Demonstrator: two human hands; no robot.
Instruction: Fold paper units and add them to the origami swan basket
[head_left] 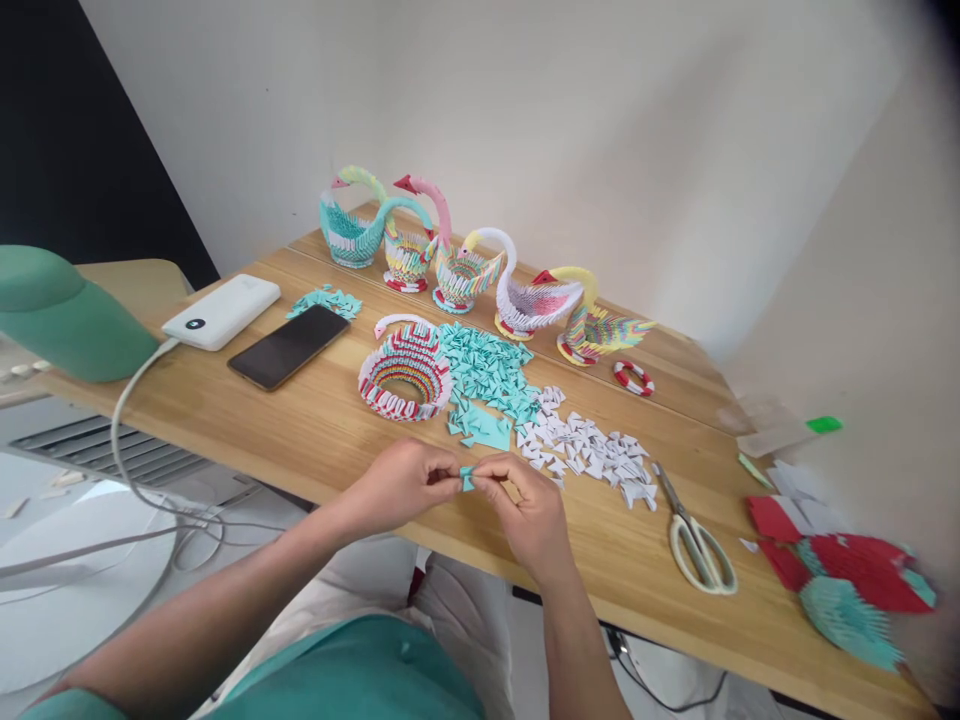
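Observation:
Between the fingertips of my left hand (pixel 405 485) and my right hand (pixel 525 505) is a small folded piece of turquoise paper (pixel 467 478). Both hands pinch it from either side, just above the table's front edge. Beyond them lies a heap of turquoise folded paper pieces (pixel 487 365), with a flat turquoise paper sheet (pixel 491 430) at its near end. White folded paper pieces (pixel 589 450) spread to the right of that heap. A round red, white and multicoloured paper basket (pixel 405 375) sits left of the turquoise heap.
Several finished paper swans (pixel 529 300) line the table's back. A red-and-white paper ring (pixel 634 378) and scissors (pixel 697 545) lie to the right. On the left are a phone (pixel 289 347), a white power bank (pixel 223 312) with cable, and a green bottle-like object (pixel 75 315).

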